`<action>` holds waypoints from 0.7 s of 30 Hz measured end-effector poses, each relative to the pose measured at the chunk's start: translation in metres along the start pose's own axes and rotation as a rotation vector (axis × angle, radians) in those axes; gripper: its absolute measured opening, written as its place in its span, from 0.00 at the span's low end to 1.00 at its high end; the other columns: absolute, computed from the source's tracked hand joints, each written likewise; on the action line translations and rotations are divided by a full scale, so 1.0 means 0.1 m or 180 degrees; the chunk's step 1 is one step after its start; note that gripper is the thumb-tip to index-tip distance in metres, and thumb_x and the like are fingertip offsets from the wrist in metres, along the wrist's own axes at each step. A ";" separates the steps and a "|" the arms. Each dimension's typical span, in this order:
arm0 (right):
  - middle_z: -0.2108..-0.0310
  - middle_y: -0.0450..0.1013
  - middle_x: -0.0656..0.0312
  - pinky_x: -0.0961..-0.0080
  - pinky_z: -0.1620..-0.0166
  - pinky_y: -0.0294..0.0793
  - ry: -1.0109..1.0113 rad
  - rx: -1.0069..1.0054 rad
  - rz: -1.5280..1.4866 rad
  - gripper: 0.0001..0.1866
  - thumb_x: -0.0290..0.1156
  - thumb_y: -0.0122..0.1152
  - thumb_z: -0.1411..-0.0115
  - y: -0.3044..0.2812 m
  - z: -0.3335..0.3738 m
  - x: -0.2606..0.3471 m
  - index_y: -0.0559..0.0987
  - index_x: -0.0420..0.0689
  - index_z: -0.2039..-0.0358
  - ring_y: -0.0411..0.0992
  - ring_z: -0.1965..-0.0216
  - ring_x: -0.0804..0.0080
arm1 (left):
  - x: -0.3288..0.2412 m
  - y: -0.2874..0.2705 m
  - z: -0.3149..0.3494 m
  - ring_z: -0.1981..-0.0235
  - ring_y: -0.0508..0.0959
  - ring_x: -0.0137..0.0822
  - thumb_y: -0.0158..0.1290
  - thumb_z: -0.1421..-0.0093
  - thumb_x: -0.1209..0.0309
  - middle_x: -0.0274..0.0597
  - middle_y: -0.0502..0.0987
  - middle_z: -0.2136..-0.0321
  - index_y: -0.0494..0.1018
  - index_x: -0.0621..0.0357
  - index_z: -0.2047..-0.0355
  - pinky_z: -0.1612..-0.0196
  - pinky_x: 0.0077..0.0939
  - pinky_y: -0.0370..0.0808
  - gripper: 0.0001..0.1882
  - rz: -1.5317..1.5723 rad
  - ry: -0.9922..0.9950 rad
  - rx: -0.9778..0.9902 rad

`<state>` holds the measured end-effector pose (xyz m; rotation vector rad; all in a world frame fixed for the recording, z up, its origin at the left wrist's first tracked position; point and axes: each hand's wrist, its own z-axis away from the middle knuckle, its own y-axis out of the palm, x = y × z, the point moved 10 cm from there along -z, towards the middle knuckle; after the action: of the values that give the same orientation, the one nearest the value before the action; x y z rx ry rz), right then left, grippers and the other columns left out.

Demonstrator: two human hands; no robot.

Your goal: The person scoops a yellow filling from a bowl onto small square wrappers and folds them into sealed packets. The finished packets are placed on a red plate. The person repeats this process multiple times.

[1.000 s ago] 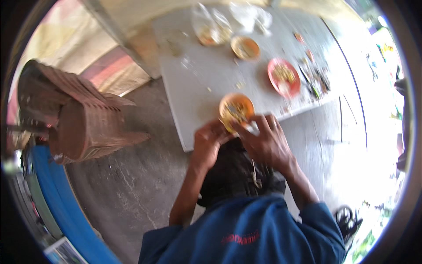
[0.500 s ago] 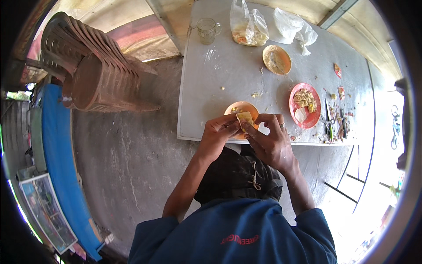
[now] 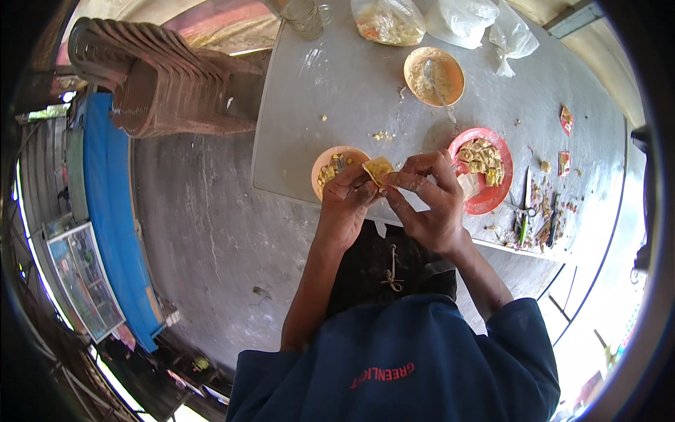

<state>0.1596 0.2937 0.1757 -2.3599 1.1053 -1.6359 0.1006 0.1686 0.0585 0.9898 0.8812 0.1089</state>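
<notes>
Between my hands is a small pale dough wrapper with yellowish filling point(image 3: 378, 169), partly folded. My left hand point(image 3: 343, 214) pinches its left side with closed fingertips. On the other side, my right hand point(image 3: 434, 207) has thumb and fingers closed at the wrapper's lower right edge. Behind the left hand stands an orange bowl point(image 3: 316, 173) with yellow chopped filling and what looks like a spoon. Just right of my right hand, a red plate point(image 3: 507, 169) carries several folded filled wrappers point(image 3: 480, 156) and a pale, flat wrapper stack point(image 3: 469, 186), partly hidden by the hand.
Farther back are an orange bowl of whitish paste point(image 3: 410, 70) with a spoon, plastic bags point(image 3: 388, 22) and a glass mug point(image 3: 304, 20). At the right lie a knife point(image 3: 528, 184), scissors point(image 3: 524, 211), scraps and red packets point(image 3: 567, 119). Stacked brown chairs point(image 3: 165, 91) stand left.
The view has shifted. My hands, still on the wrapper, have moved right from over the filling bowl to between it and the red plate. More of the filling bowl shows.
</notes>
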 end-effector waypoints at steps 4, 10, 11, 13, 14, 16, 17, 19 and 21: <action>0.62 0.72 0.61 0.72 0.65 0.73 -0.0016 0.0078 -0.0132 0.21 0.20 0.76 0.53 -0.06 -0.07 -0.08 0.86 0.47 0.57 0.69 0.64 0.65 | 0.04 0.01 0.01 0.49 0.80 0.36 0.54 0.33 0.81 0.47 0.79 0.50 0.71 0.68 0.43 0.42 0.35 0.79 0.18 0.0014 0.0139 -0.0201; 0.60 0.72 0.62 0.70 0.63 0.75 -0.0657 0.0617 0.0224 0.21 0.20 0.76 0.55 0.08 -0.07 -0.02 0.86 0.47 0.57 0.71 0.62 0.64 | 0.06 -0.06 0.01 0.47 0.79 0.37 0.53 0.33 0.82 0.47 0.79 0.49 0.71 0.68 0.43 0.42 0.33 0.78 0.18 0.0233 0.0375 -0.0223; 0.60 0.72 0.62 0.70 0.63 0.75 -0.0628 0.0583 0.0209 0.21 0.21 0.76 0.55 0.08 -0.06 -0.04 0.86 0.47 0.57 0.71 0.63 0.64 | 0.08 -0.09 0.02 0.47 0.79 0.37 0.53 0.33 0.82 0.46 0.78 0.49 0.71 0.68 0.43 0.42 0.32 0.78 0.18 0.0190 0.0343 -0.0319; 0.60 0.72 0.63 0.70 0.64 0.76 -0.0603 0.0503 0.0197 0.22 0.22 0.77 0.56 0.08 -0.06 -0.07 0.86 0.48 0.58 0.71 0.63 0.64 | 0.08 -0.12 0.05 0.47 0.79 0.37 0.52 0.33 0.82 0.46 0.78 0.49 0.70 0.69 0.42 0.43 0.32 0.78 0.19 0.0118 0.0375 -0.0417; 0.60 0.72 0.63 0.70 0.64 0.76 -0.0607 0.0515 0.0207 0.22 0.22 0.77 0.56 0.10 -0.05 -0.08 0.86 0.48 0.58 0.71 0.63 0.64 | 0.08 -0.12 0.07 0.47 0.79 0.37 0.52 0.33 0.83 0.46 0.78 0.49 0.70 0.69 0.42 0.43 0.32 0.78 0.19 0.0053 0.0360 -0.0461; 0.60 0.72 0.63 0.71 0.64 0.76 -0.0623 0.0534 0.0244 0.22 0.23 0.77 0.56 0.12 -0.04 -0.07 0.85 0.48 0.58 0.71 0.63 0.64 | 0.07 -0.14 0.10 0.47 0.79 0.37 0.52 0.33 0.83 0.46 0.78 0.49 0.70 0.69 0.42 0.43 0.32 0.78 0.19 0.0008 0.0373 -0.0562; 0.60 0.72 0.63 0.71 0.64 0.76 -0.0692 0.0554 0.0282 0.22 0.23 0.78 0.57 0.14 -0.04 -0.05 0.85 0.48 0.58 0.71 0.63 0.64 | 0.05 -0.13 0.10 0.47 0.79 0.37 0.52 0.33 0.83 0.47 0.78 0.49 0.70 0.70 0.42 0.43 0.32 0.77 0.19 -0.0010 0.0429 -0.0529; 0.60 0.72 0.63 0.70 0.64 0.77 -0.0763 0.0602 0.0334 0.22 0.23 0.78 0.57 0.17 -0.02 0.00 0.85 0.48 0.57 0.71 0.63 0.64 | 0.00 -0.12 0.13 0.47 0.79 0.38 0.52 0.33 0.83 0.48 0.78 0.49 0.70 0.71 0.42 0.42 0.32 0.77 0.19 0.0039 0.0550 -0.0484; 0.60 0.72 0.64 0.70 0.64 0.77 -0.0873 0.0568 0.0392 0.22 0.23 0.77 0.57 0.19 -0.01 0.05 0.85 0.48 0.57 0.71 0.63 0.64 | -0.02 -0.16 0.18 0.47 0.79 0.38 0.52 0.34 0.84 0.49 0.78 0.49 0.70 0.71 0.42 0.42 0.31 0.77 0.20 -0.0038 0.0578 -0.0608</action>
<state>0.1495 0.2768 0.1725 -2.2659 0.9853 -1.2668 0.1071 0.1466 0.0520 0.8044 1.0226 0.2715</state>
